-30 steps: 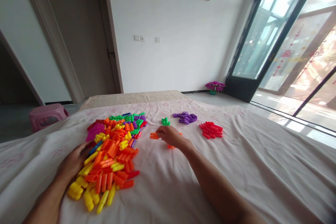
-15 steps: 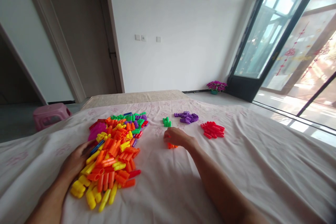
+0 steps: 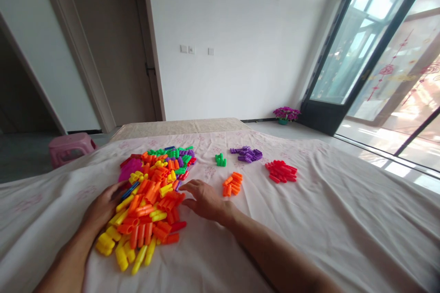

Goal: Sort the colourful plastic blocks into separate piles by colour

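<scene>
A mixed pile of plastic toy building pieces (image 3: 147, 192), mostly orange and yellow in front with green and purple at the back, lies on the cloth. Against its left edge rests my left hand (image 3: 105, 206), open, with its fingertips beside a dark blue piece (image 3: 129, 190) and partly hidden. My right hand (image 3: 202, 199) is open at the pile's right edge, thumb and fingers apart, holding nothing. Right of it sits a small group of orange pieces (image 3: 233, 184). Farther off are small groups of green pieces (image 3: 221, 160), purple pieces (image 3: 246, 154) and red pieces (image 3: 281, 171).
A pale, wrinkled cloth (image 3: 309, 229) covers the surface under everything. On the floor at the left stands a pink stool (image 3: 73, 146). Potted purple flowers (image 3: 286, 113) stand near the glass door (image 3: 347, 55) at the right.
My right hand has moved left from the small orange group to the pile's right edge, its fingers opening and the orange pieces now uncovered. My left hand stays at the pile.
</scene>
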Available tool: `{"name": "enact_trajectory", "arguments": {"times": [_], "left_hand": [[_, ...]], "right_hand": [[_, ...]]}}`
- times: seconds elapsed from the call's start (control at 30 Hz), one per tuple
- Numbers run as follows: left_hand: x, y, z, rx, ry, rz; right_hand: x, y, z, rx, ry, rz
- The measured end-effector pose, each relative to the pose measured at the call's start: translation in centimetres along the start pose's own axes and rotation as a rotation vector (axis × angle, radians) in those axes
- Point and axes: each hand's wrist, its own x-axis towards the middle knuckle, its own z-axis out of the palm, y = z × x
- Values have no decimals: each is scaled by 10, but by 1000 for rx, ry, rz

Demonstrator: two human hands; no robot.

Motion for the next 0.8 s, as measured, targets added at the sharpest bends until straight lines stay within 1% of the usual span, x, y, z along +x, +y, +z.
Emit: {"name": "enact_trajectory", "arguments": {"times": [0.07,0.17,0.23,0.3,0.4,0.5,0.6,0.67,0.73,0.8], "left_hand": [[1,-3,1,-85,-27,-51],[3,-7,4,-131,-9,-89],[4,-9,4,-138,-13,-92],[5,-9,4,-143,-35,-90],[4,-7,2,-146,-59,-89],[3,-5,1,-129,-46,-85],[3,-5,0,-135,-59,-67],[3,-6,0,-138,-71,-71],[4,-7,1,-141,-79,-83],[5,-8,1,-147,-82,-89]], "right_hand": [[4,-4,11,10,34,-25],[9,-4,19,9,35,-13],[10,-2,20,14,27,26],[9,-1,16,33,51,72],[9,3,-2,35,119,176],[8,11,-32,-29,141,322],[6,24,-62,-134,86,475],[2,34,-78,-221,36,559],[-2,43,-88,-305,-23,625],[-5,49,-93,-389,-50,658]]}}
